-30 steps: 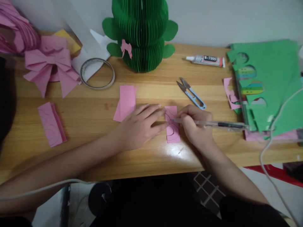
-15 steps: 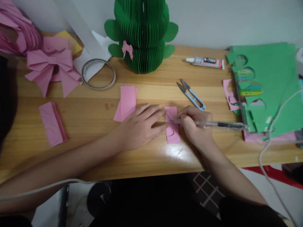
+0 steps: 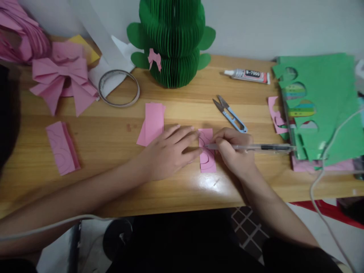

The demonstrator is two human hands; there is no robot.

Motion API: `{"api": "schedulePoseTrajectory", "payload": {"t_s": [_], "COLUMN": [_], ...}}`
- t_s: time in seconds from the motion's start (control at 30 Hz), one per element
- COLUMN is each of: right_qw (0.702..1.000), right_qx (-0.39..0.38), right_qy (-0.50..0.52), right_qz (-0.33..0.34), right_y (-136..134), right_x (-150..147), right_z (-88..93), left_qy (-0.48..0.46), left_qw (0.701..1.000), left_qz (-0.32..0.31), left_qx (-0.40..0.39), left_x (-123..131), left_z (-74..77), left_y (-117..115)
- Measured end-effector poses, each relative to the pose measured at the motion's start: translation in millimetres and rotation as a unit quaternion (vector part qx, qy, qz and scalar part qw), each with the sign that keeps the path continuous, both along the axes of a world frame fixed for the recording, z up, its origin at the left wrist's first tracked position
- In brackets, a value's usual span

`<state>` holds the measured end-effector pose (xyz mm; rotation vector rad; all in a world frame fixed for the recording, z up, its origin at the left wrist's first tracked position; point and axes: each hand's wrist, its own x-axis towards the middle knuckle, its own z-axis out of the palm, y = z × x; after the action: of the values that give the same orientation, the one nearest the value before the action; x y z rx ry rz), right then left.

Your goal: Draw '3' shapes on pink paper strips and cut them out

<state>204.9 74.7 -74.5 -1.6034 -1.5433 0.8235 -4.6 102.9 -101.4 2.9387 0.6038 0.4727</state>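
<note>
A small pink paper strip (image 3: 207,159) with curved pen lines lies on the wooden table (image 3: 113,144). My left hand (image 3: 167,151) rests flat beside it, fingers stretched out and pressing its left edge. My right hand (image 3: 234,151) is closed around a clear pen (image 3: 256,148), whose tip touches the upper part of the strip. More plain pink strips (image 3: 152,122) lie just behind my left hand.
Thread snips (image 3: 231,113) lie behind my right hand, a glue tube (image 3: 247,75) farther back. A green honeycomb paper cactus (image 3: 172,41) stands at the back. A tape ring (image 3: 118,88), pink bows (image 3: 61,79), a marked pink strip stack (image 3: 61,148) sit left; green cut card (image 3: 321,102) right.
The view has shifted slightly. Both hands stay on the pink strip, with the pen tip barely moving on it.
</note>
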Motion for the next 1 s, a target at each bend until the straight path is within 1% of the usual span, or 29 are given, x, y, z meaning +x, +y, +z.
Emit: {"api": "schedulePoseTrajectory", "payload": {"t_s": [0.27, 0.43, 0.53, 0.6, 0.73, 0.8, 0.87, 0.93, 1.0], "right_qw": [0.997, 0.996, 0.993, 0.991, 0.982, 0.977, 0.972, 0.975, 0.990], "right_qx": [-0.055, -0.069, -0.072, -0.065, -0.031, -0.012, 0.006, 0.018, 0.017], "right_qy": [0.043, 0.053, 0.086, 0.121, 0.164, 0.181, 0.199, 0.189, 0.118], "right_qz": [0.022, 0.031, 0.022, -0.008, -0.091, -0.113, -0.121, -0.115, -0.080], "right_y": [5.0, 6.3, 6.2, 6.4, 8.0, 7.8, 4.8, -2.4, -13.9], "right_x": [0.2, -0.5, -1.6, -1.4, 1.6, 3.7, 6.1, 9.1, 12.9], "right_z": [1.4, 3.8, 3.5, 1.6, -3.9, -4.5, -1.4, 5.8, 14.5], "left_qy": [-0.003, -0.003, 0.002, 0.003, 0.007, 0.014, 0.018, 0.018, 0.016], "left_qw": [1.000, 1.000, 1.000, 1.000, 1.000, 1.000, 1.000, 1.000, 0.999], "left_qz": [-0.003, 0.000, -0.002, -0.002, -0.005, -0.006, -0.006, -0.008, -0.007], "left_qx": [0.001, 0.015, 0.019, 0.013, 0.000, -0.006, -0.014, -0.022, -0.027], "left_x": [-0.2, 0.3, 0.4, 0.4, -0.2, -0.8, -1.5, -2.1, -2.3], "left_z": [0.2, 0.7, 2.2, 3.2, 4.3, 4.3, 3.8, 3.2, 2.8], "left_y": [0.6, 1.0, 1.3, 1.5, 1.7, 1.7, 1.7, 1.8, 2.1]}}
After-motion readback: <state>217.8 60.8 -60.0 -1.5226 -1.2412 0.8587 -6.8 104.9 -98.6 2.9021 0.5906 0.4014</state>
